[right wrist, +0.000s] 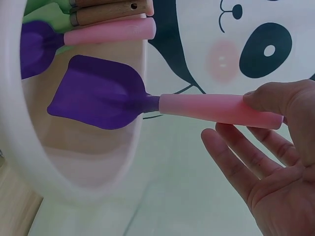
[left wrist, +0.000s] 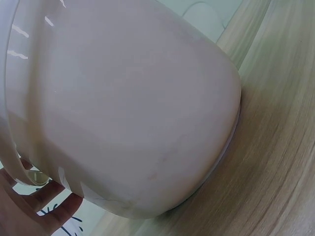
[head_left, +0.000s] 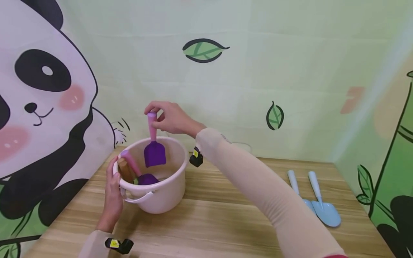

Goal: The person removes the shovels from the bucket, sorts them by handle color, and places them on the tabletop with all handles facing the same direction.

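Just left of centre in the head view, the right hand (head_left: 172, 116) pinches a purple-bladed toy shovel (head_left: 155, 154) near the end of its pink handle (right wrist: 206, 107). The right wrist view shows the thumb laid along the handle's end, with fingertips behind it and below. The shovel hangs upright, blade downward, at the mouth of a pale plastic bucket (head_left: 164, 200) in the lower left-centre of the frame; how deep the blade reaches inside, I cannot tell.

The left hand (head_left: 113, 197) grips the bucket's rim on its left side, and in the left wrist view its fingers show at the lower left, against the outer wall. A bail handle (head_left: 137, 200) hangs at the bucket's near side. Inside, leaning at the left, are a second purple-bladed shovel (head_left: 147, 179) and, beside it, wooden-handled tools (right wrist: 110, 14) with green heads, seen at the upper left of the right wrist view.

The bucket stands on a wood-grain tabletop (head_left: 209, 233). At the lower right of the head view, two light blue shovels (head_left: 328, 214) lie side by side on it, handles toward the top, partly behind the right sleeve (head_left: 258, 186). A panda (head_left: 42, 114) fills the left of the printed backdrop (head_left: 226, 93), and a green leaf (head_left: 204, 50) sits at its upper middle.
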Demonstrator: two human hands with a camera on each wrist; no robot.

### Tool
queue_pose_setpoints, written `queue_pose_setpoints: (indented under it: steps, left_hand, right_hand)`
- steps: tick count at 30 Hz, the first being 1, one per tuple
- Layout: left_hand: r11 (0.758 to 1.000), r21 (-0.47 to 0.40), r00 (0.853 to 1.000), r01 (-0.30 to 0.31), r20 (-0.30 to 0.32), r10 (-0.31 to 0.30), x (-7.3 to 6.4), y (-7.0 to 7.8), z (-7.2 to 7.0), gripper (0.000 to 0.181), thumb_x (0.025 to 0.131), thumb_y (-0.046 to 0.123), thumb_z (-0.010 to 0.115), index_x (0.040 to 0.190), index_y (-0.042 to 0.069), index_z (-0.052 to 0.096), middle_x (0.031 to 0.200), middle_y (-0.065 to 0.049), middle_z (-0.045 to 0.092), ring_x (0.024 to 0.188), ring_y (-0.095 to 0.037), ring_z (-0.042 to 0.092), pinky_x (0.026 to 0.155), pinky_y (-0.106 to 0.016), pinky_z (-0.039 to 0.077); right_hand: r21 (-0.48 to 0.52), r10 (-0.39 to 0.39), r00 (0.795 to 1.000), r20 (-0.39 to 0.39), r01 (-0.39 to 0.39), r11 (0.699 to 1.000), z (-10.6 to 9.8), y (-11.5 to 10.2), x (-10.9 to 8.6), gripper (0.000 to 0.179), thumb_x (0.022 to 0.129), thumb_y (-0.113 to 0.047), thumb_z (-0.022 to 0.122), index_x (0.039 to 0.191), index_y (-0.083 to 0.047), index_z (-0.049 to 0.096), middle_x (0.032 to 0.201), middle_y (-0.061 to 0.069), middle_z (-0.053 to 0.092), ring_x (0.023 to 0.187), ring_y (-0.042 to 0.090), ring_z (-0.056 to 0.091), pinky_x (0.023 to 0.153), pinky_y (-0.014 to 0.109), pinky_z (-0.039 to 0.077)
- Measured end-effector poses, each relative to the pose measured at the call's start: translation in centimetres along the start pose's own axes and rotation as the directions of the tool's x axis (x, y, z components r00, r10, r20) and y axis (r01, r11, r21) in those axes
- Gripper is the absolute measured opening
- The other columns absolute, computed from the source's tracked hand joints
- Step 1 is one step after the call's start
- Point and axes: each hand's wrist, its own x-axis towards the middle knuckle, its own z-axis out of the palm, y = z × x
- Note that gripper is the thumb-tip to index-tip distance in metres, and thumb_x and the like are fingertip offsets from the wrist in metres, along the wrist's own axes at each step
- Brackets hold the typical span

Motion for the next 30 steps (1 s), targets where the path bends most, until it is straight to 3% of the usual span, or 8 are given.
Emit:
queue_pose_setpoints:
  steps: [9,17,30]
  left_hand:
    - [1.000,0.010,1.000,-0.001,-0.001,0.001,0.0,-0.1,0.0,0.055,0.109,0.037,0.021,0.164,0.031,0.020,0.166,0.001,0.020,0.148,-0.022,0.022,0.121,-0.048,0.015]
    - [1.000,0.009,1.000,-0.011,-0.009,0.011,0.1,-0.1,0.1,0.055,0.109,0.036,0.021,0.163,0.030,0.021,0.166,0.002,0.020,0.148,-0.021,0.023,0.121,-0.043,0.016]
    - [1.000,-0.009,1.000,-0.001,0.003,0.001,0.1,0.0,0.1,0.055,0.109,0.037,0.021,0.164,0.031,0.019,0.166,0.001,0.021,0.150,-0.025,0.022,0.122,-0.048,0.014]
  right_hand:
    - [-0.002,0.006,1.000,-0.017,-0.006,1.000,-0.2,0.6,-0.6,0.033,0.096,-0.010,0.068,0.129,-0.014,0.063,0.124,0.005,0.062,0.094,0.016,0.068,0.072,0.026,0.056]
    - [-0.003,-0.026,0.997,-0.070,0.026,1.000,-0.9,0.8,-1.2,0.032,0.096,-0.012,0.070,0.127,-0.013,0.065,0.123,0.003,0.065,0.094,0.016,0.068,0.070,0.027,0.056]
    - [0.029,-0.053,0.993,-0.101,0.057,0.998,-1.5,1.1,-2.1,0.032,0.094,-0.011,0.071,0.126,-0.012,0.065,0.122,0.002,0.065,0.095,0.015,0.070,0.075,0.026,0.057]
